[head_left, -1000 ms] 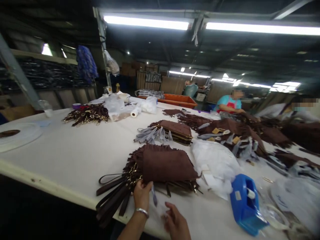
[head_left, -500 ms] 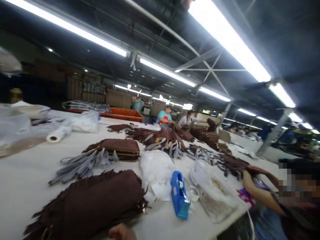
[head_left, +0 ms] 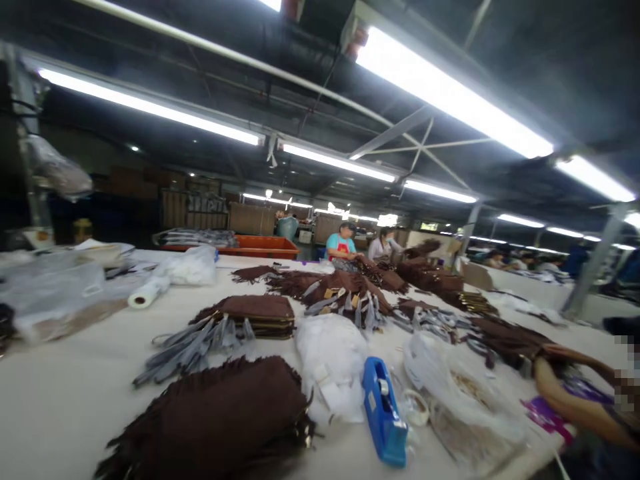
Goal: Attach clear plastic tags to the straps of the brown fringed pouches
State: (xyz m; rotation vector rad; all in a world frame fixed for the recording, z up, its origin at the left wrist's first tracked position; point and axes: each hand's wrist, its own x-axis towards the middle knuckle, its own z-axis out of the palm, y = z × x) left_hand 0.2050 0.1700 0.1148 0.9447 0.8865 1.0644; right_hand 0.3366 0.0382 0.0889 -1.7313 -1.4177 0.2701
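Neither of my hands shows in the head view now. A stack of brown fringed suede pouches [head_left: 220, 420] lies nearest me at the bottom edge of the white table [head_left: 70, 400]. Right of it stands a blue tape dispenser [head_left: 383, 410], with a pile of white plastic bags [head_left: 333, 363] between them. A second stack of brown pouches [head_left: 255, 315] with grey straps [head_left: 193, 347] sits further back.
A co-worker's bare arm [head_left: 565, 397] reaches onto the table at the right. A clear bag [head_left: 457, 393], a white roll [head_left: 147, 293] and an orange tray [head_left: 257, 247] lie on the table. Two people [head_left: 357, 245] work at the far end among more brown pouches.
The view has swung up and to the right. My hands, which touched the near brown stack one second ago, have dropped out below the frame.
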